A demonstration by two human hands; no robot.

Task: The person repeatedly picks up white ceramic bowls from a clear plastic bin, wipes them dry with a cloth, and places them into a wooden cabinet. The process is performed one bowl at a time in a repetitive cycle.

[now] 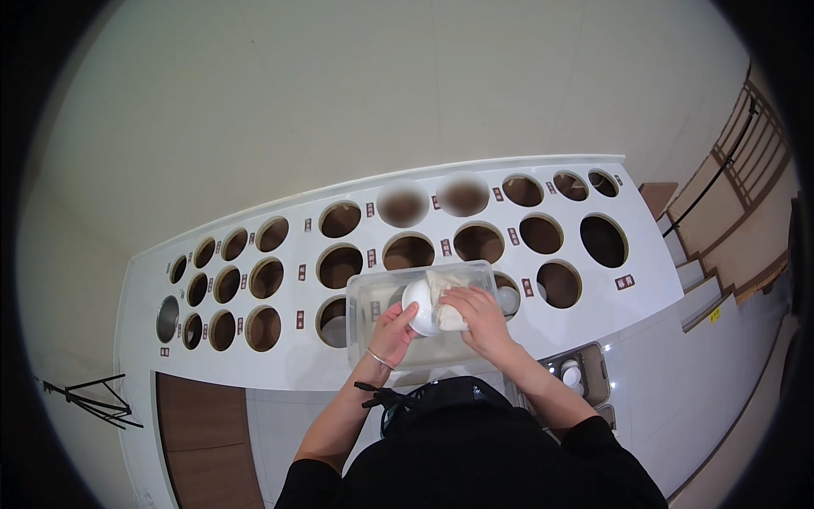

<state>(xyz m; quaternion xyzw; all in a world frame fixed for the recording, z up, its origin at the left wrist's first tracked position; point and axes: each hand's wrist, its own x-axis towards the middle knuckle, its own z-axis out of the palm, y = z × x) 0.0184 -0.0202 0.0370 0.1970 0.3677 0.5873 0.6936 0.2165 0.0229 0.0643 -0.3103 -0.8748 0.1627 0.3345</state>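
A small white bowl [420, 305] is gripped at its left edge by my left hand [393, 331], thumb on the near side. My right hand [480, 317] presses a cream cloth [445, 284] against the bowl's right side, and the cloth covers part of it. Both hands are over a translucent plastic tub [372, 356] that rests at the counter's front. Through the tub's wall, a counter label shows faintly. The tub's contents under my hands are largely hidden.
The white counter [289, 366] has rows of round cut-outs [340, 266] with small labels bearing writing. White dishes [572, 375] sit in a brown crate [594, 366] at lower right. Steps [699, 286] rise at the right; a black folding stand [95, 397] is at far left.
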